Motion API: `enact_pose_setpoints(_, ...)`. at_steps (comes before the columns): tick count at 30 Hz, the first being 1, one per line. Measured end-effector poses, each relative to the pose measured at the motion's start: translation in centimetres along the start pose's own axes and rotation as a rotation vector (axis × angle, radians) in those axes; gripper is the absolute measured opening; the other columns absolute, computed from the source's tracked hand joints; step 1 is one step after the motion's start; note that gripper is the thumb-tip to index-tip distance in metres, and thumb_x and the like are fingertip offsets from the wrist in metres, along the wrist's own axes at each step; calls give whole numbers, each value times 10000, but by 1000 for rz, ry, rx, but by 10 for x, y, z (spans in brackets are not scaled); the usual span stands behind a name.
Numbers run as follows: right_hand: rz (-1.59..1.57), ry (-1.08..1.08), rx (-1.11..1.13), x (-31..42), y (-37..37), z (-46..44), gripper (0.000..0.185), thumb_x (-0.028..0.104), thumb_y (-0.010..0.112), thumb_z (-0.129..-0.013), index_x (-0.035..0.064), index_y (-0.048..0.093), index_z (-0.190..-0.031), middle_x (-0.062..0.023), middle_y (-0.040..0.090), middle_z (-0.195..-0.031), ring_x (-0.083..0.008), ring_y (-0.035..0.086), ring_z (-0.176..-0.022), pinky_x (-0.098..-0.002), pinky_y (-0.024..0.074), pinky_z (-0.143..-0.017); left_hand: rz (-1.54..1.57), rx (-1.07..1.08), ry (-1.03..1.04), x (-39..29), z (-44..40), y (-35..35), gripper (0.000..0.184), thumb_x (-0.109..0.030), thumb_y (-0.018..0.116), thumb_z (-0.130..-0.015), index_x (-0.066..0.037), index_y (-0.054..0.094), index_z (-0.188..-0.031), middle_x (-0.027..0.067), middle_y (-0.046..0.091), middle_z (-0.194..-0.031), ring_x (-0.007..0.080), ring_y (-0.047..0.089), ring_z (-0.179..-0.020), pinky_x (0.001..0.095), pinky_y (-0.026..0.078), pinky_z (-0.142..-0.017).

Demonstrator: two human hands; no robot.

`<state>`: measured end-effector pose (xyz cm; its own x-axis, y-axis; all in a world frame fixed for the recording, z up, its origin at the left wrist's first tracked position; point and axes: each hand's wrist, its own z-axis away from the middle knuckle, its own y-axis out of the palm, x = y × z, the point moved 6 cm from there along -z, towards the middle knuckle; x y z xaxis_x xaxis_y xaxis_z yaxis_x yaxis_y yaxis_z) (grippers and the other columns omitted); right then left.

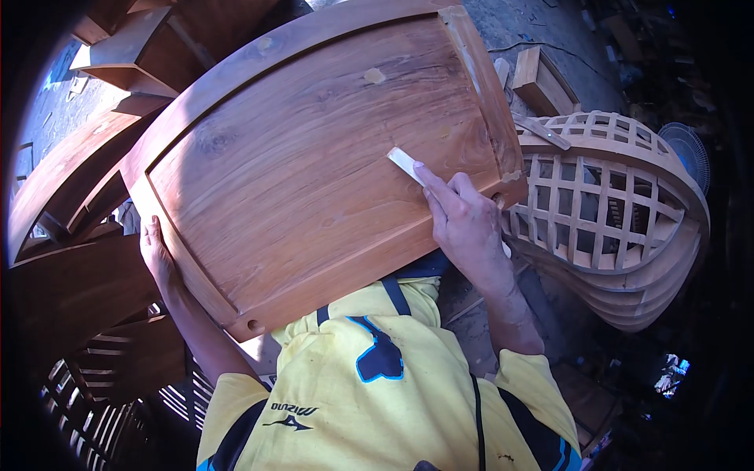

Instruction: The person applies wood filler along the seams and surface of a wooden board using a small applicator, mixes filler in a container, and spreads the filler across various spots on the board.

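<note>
A framed wooden panel [314, 149] lies tilted in front of my body, its near edge by my waist. My left hand [156, 253] grips the panel's left edge, with part of the fingers out of sight. In my right hand [465, 224] is a flat-bladed tool [405, 163], its pale, straight-ended blade over the panel's face. I cannot tell its exact kind, as the fingers cover its middle. Pale filler-like patches [375, 76] mark the wood. A round hole [253, 324] shows at the near left corner.
On the right stands a curved wooden lattice frame [597, 208], with a fan [685, 153] behind it. A small wooden box-like piece [544, 82] sits at the upper right. Curved wooden furniture parts [86, 169] crowd the left. A cable [542, 45] runs across the floor.
</note>
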<state>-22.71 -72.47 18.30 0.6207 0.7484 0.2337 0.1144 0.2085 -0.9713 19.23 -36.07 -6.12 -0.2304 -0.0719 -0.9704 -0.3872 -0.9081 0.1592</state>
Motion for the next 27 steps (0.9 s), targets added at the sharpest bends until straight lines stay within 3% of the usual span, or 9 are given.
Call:
enact_pose_setpoints(7,19,-43,139,8,8,-2,424,174,648,-1043,95,618,-1459,-120,606,-861,-301,704,-669,-406,590,-586,-41,-8,-26,-12,8,13,408,-239,557,-1144,53,603,-1426,107,704,-1291,143,667,-1129,302,533,-991)
enact_pose_setpoints(9,-40,-5,110,14,14,-4,419,123,672,-1024,55,637,-1436,-150,607,-806,-355,684,-722,-462,564,-648,-85,-37,-12,-5,4,4,409,-237,557,-1143,54,601,-1428,109,703,-1293,145,667,-1129,305,531,-995)
enact_pose_setpoints(13,-67,-126,92,24,10,-5,425,107,658,-1026,26,616,-1440,-155,602,-812,-351,676,-719,-454,565,-645,-50,-21,24,4,-4,-7,412,-233,557,-1142,57,598,-1432,117,696,-1311,153,664,-1150,310,524,-1012)
enact_pose_setpoints(19,-112,-53,193,27,29,-1,468,105,641,-1030,-5,563,-1478,-145,593,-833,-343,676,-739,-443,567,-639,-54,-55,28,-6,4,4,404,-226,531,-1149,61,599,-1423,127,704,-1304,160,675,-1153,311,532,-1009)
enact_pose_setpoints(20,-154,-58,161,28,29,-2,470,108,638,-1033,22,565,-1490,-140,588,-835,-338,674,-731,-445,568,-634,-58,-110,31,-12,8,11,403,-230,524,-1150,62,603,-1415,131,709,-1292,163,684,-1136,313,542,-998)
enact_pose_setpoints(22,-191,-49,125,24,25,-2,474,112,634,-1036,50,568,-1501,-135,583,-836,-333,672,-723,-447,569,-629,-11,47,-24,-7,2,8,406,-246,521,-1150,62,610,-1400,136,715,-1276,172,698,-1108,320,563,-971)
enact_pose_setpoints(24,21,-55,290,19,25,-3,558,66,605,-994,104,533,-1546,-153,588,-930,-339,708,-787,-467,593,-685,-45,42,-17,5,-6,-11,394,-254,530,-1145,54,627,-1372,134,727,-1238,182,711,-1067,327,584,-933)
enact_pose_setpoints(27,194,-133,162,10,5,-12,577,32,596,-965,190,595,-1520,-149,569,-1000,-313,681,-902,-467,570,-784,-38,20,-41,7,-6,-14,385,-255,536,-1144,49,638,-1356,130,728,-1213,179,708,-1043,331,583,-931)
